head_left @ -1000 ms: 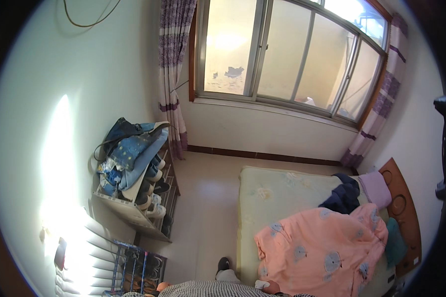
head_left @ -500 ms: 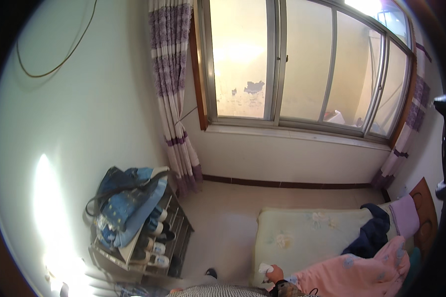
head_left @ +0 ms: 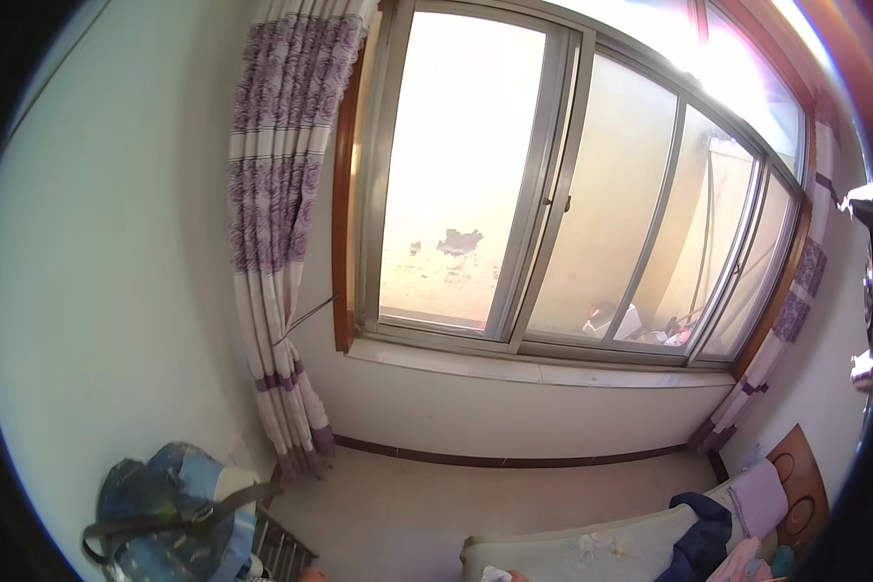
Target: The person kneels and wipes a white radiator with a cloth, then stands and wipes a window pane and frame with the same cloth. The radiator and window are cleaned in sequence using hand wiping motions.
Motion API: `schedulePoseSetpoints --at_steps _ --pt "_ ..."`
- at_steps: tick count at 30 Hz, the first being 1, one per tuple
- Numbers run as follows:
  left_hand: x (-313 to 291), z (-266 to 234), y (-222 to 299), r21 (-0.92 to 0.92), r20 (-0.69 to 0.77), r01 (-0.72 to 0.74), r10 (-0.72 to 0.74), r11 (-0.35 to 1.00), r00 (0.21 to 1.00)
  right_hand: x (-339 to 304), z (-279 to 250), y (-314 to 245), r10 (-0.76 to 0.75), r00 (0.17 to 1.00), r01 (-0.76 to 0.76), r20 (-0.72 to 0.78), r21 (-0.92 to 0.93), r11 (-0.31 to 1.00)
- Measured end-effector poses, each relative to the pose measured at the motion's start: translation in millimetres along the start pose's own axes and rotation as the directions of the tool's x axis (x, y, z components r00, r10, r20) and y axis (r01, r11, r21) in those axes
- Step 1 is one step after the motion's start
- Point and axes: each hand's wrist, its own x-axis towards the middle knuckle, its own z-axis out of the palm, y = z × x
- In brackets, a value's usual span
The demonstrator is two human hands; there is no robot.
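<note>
In the head view, both hands showed only at the lower edge. The right hand was cut off by the frame, with just a bit of skin showing, closed on a white wad; whether this was tissue or cloth could not be told. The wad was just left of the visible skin, in front of the near left part of the bed. Of the left hand only a small patch showed, beside the lower end of the rack; whether its fingers were spread or pressed together could not be told.

A dark blue bag with a long strap lay on top of the rack, over paler blue cloth. The floor ran between rack and bed. On the pale, flower-patterned bed lay a navy garment, a lilac pillow near the brown headboard, and part of a pink quilt at the lower edge. A small green thing showed beside the quilt.

Beyond, a wide window with metal frames stood above a pale sill, bright light coming through its upper right. A purple and white curtain hung gathered on its left, another on its right. A thin cord ran down the left wall.
</note>
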Motion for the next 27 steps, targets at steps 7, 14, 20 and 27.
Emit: schedulePoseSetpoints --at_steps 7,14,20,27 --pt "125 -68 64 -0.056 0.004 -0.038 0.038 0.998 0.999 149 -34 -60 0.034 0.999 -0.035 0.013 0.071 0.997" --pt "165 -140 133 -0.263 -0.114 0.036 -0.068 0.964 0.991 359 -101 -172 -0.181 0.956 0.241 -0.23 0.27 0.932" --pt "213 -177 147 -0.463 -0.188 0.006 -0.105 0.887 0.977 483 -204 -346 -0.315 0.909 0.393 -0.272 0.312 0.865" --pt "273 -307 219 -0.473 -0.341 -0.127 -0.048 0.872 0.939 552 -295 -584 -0.546 0.598 0.778 -0.587 0.264 0.569"
